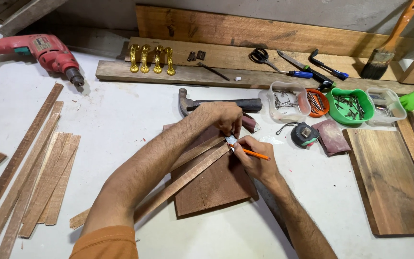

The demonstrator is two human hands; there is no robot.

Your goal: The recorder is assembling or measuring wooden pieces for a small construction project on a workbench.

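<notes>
Pressure was applied by the left hand (224, 116), closed on a small metal square (230, 139), to steady thin wooden strips (188, 165) across a dark board (216, 184), while an orange pencil (255, 153) was pinched in the right hand (255, 160) for marking.

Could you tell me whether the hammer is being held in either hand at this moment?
No, the hammer lies on the table beyond the hands; the right hand holds an orange pencil and the left hand steadies a thin wooden strip.

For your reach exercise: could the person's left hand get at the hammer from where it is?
Probably yes: the left hand lies just in front of the hammer, with nothing between them.
</notes>
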